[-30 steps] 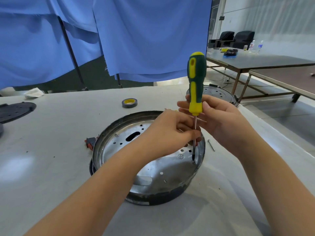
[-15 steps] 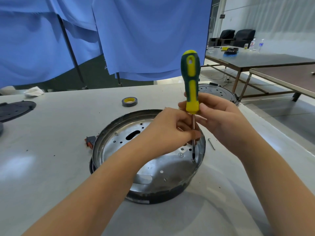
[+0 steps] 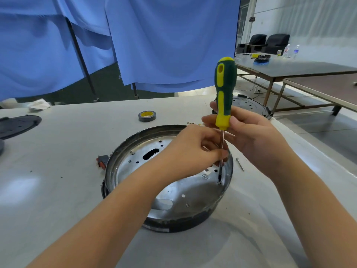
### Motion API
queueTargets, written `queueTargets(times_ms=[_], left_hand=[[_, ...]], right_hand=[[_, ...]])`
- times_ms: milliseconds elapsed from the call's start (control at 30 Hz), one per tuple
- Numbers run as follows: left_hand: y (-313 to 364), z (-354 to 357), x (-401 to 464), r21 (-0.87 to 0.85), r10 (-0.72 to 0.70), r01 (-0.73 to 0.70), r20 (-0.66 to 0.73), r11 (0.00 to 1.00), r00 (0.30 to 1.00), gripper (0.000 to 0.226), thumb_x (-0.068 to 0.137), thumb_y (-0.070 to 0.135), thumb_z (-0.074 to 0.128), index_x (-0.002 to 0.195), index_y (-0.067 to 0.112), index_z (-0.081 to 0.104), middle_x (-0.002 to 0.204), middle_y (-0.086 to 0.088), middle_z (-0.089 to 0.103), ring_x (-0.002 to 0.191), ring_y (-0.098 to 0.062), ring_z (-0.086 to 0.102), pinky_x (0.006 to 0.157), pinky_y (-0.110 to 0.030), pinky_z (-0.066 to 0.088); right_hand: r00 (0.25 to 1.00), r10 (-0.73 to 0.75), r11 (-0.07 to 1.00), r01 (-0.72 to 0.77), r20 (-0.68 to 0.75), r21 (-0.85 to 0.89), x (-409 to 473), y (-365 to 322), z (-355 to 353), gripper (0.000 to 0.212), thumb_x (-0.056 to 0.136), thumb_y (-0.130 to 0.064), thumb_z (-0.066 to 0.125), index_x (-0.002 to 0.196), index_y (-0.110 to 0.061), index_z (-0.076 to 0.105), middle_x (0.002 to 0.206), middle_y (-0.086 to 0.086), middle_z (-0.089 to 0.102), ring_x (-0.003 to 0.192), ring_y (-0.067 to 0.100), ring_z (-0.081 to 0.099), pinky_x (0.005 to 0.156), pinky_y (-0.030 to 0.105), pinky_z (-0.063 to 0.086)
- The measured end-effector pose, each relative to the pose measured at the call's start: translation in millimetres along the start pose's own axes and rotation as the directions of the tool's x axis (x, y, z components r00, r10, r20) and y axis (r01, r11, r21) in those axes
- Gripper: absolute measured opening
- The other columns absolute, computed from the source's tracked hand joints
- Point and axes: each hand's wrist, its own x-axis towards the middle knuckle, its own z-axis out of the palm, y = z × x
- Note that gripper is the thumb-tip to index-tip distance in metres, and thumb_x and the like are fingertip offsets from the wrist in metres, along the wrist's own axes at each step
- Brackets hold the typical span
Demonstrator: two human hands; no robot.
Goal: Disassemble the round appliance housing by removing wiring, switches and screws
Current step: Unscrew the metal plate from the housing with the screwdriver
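Round metal housing (image 3: 135,167) sits open side up at centre of the grey worktop (image 3: 58,190). Screwdriver (image 3: 225,93) stands near upright, tip on a screw (image 3: 219,182) at the pan's 3 o'clock edge. Left hand (image 3: 193,149) fingers pinch the shaft; right hand (image 3: 255,136) fingers curl round the lower handle. Loose screw (image 3: 239,164) lies just beyond the rim. Red switch (image 3: 102,160) at 9 o'clock. Tape roll (image 3: 147,116) at 12 o'clock, farther back.

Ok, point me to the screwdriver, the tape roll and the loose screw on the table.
screwdriver (image 3: 225,88): head view, on the green and yellow handle.
tape roll (image 3: 147,116): head view, on its outer band.
loose screw (image 3: 240,164): head view, mid shank, right of the housing.
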Motion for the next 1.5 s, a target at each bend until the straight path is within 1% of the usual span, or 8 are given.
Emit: queueTargets(times_ms=[200, 367, 567, 733, 1000, 1167, 1267, 1500], left_hand=[[0, -5, 0, -0.062, -0.027, 0.023, -0.067, 0.998, 0.997, 0.007, 0.084, 0.014, 0.070, 0.083, 0.019, 0.066, 0.075, -0.001, 0.073, 0.064, -0.009, 0.071, 0.051, -0.013, 0.051], [1, -21, -1, -0.217, -0.087, 0.071, -0.067, 0.974, 0.994, 0.003, 0.086, 0.013, 0.069, 0.088, 0.014, 0.069, 0.079, -0.007, 0.076, 0.073, -0.018, 0.074, 0.068, -0.030, 0.061], [2, -36, -6, -0.249, -0.105, 0.072, -0.125, 0.966, 0.987, 0.003, 0.086, 0.011, 0.069, 0.088, 0.013, 0.069, 0.078, -0.007, 0.076, 0.071, -0.019, 0.074, 0.064, -0.024, 0.059], [2, -43, -12, -0.275, -0.107, 0.050, -0.194, 0.960, 0.975, 0.002, 0.085, 0.010, 0.069, 0.086, 0.011, 0.068, 0.075, -0.006, 0.076, 0.069, -0.017, 0.074, 0.061, -0.023, 0.058], [-4, -46, -23, -0.332, -0.109, 0.011, -0.278, 0.943, 0.954, 0.003, 0.087, 0.008, 0.067, 0.088, 0.010, 0.068, 0.077, -0.005, 0.076, 0.071, -0.018, 0.074, 0.065, -0.026, 0.060], [-9, -46, -27, -0.350, -0.098, -0.035, -0.355, 0.936, 0.930, 0.003, 0.087, 0.007, 0.067, 0.088, 0.009, 0.069, 0.077, -0.005, 0.076, 0.070, -0.017, 0.074, 0.061, -0.023, 0.058], [-17, -49, -29, -0.395, -0.116, -0.085, -0.459, 0.915, 0.881, 0.004, 0.087, 0.006, 0.066, 0.089, 0.008, 0.069, 0.077, -0.006, 0.076, 0.070, -0.019, 0.074, 0.060, -0.023, 0.058], [-35, -43, -31, -0.373, -0.197, 0.052, -0.360, 0.926, 0.912, 0.005, 0.086, 0.005, 0.067, 0.086, 0.009, 0.069, 0.075, -0.006, 0.075, 0.070, -0.021, 0.074, 0.061, -0.023, 0.058]], right_hand=[[0.999, 0.021, 0.998, -0.023, -0.024, -0.058, 2, 0, -1, 0.034, 0.089, -0.018, 0.044, 0.118, -0.012, 0.060, 0.107, 0.007, 0.072, 0.105, 0.022, 0.066, 0.089, 0.028, 0.053], [0.992, 0.019, 0.945, -0.059, -0.125, -0.321, 5, 3, -4, 0.025, 0.095, -0.008, 0.048, 0.111, -0.016, 0.066, 0.103, 0.004, 0.073, 0.101, 0.017, 0.067, 0.093, 0.034, 0.052], [0.993, 0.114, 0.872, -0.110, -0.021, -0.477, 7, -7, 2, 0.021, 0.092, -0.013, 0.057, 0.107, -0.024, 0.067, 0.097, -0.012, 0.073, 0.093, 0.000, 0.067, 0.073, 0.006, 0.048], [0.920, 0.356, 0.795, -0.207, 0.162, -0.571, 3, -8, 8, 0.037, 0.082, -0.015, 0.072, 0.115, -0.027, 0.062, 0.104, -0.004, 0.073, 0.098, 0.007, 0.067, 0.086, 0.021, 0.053], [0.901, 0.376, 0.789, -0.190, 0.215, -0.585, 0, -3, 18, 0.045, 0.075, -0.014, 0.078, 0.114, -0.028, 0.061, 0.096, -0.005, 0.074, 0.096, 0.009, 0.068, 0.085, 0.019, 0.053], [0.933, 0.327, 0.794, -0.185, 0.150, -0.579, 1, 0, 18, 0.028, 0.078, -0.013, 0.075, 0.103, -0.024, 0.066, 0.084, 0.001, 0.076, 0.087, 0.023, 0.071, 0.086, 0.032, 0.054], [0.965, 0.251, 0.818, -0.170, 0.075, -0.549, -1, -9, 6, 0.029, 0.075, -0.023, 0.073, 0.104, -0.022, 0.067, 0.086, 0.000, 0.076, 0.087, 0.016, 0.072, 0.081, 0.026, 0.056], [0.927, 0.050, 0.852, -0.234, -0.371, -0.468, 8, 6, -28, 0.016, 0.087, -0.004, 0.063, 0.096, -0.014, 0.072, 0.088, 0.006, 0.074, 0.069, 0.010, 0.071, 0.065, 0.014, 0.055]])
